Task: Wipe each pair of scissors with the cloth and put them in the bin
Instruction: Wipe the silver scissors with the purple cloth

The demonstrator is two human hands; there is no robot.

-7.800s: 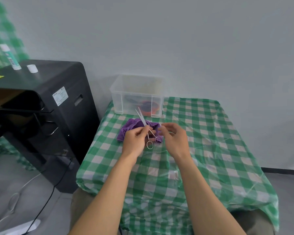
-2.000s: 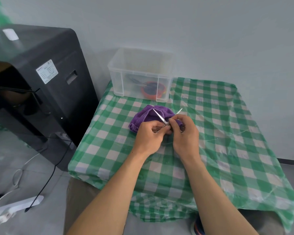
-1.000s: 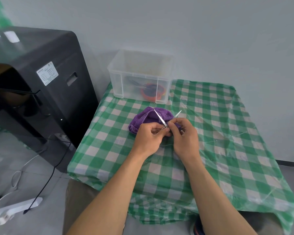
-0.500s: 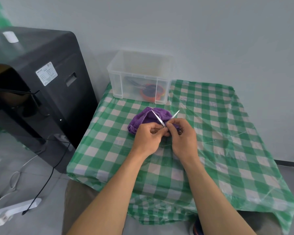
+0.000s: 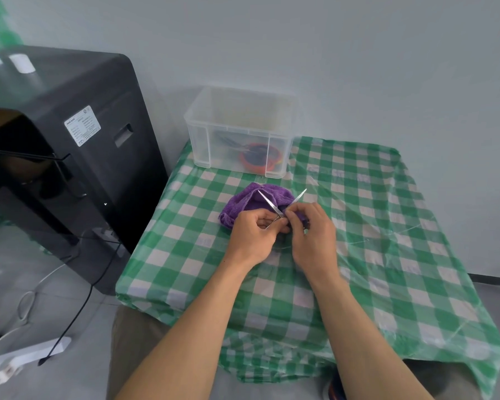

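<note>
Scissors (image 5: 277, 208), small and silver, are at the centre of the frame with their blades spread in a V, tips pointing toward the top. They are held just above the purple cloth (image 5: 240, 204), which lies on the checked table (image 5: 387, 241). The left hand (image 5: 253, 236) pinches them below the pivot, fingers curled round the handle end. The right hand (image 5: 313, 235) pinches at the pivot from the other side, and a fold of cloth seems caught under its fingertips.

Judged from this, the wiping step is in hand, near the joint of the blades. The next move calls for drawing the cloth along each blade to its tip with the fingers kept off the edges. After that the blades need closing and the pair carrying to the clear bin (image 5: 237, 129) at upper centre.

The handle loops are hidden under the fingers, so the exact grip is unclear. Whether the cloth truly touches the blades is hard to tell. Inside the bin, something orange (image 5: 257, 163) and some dark shapes show through the wall, too blurred to name.
</note>
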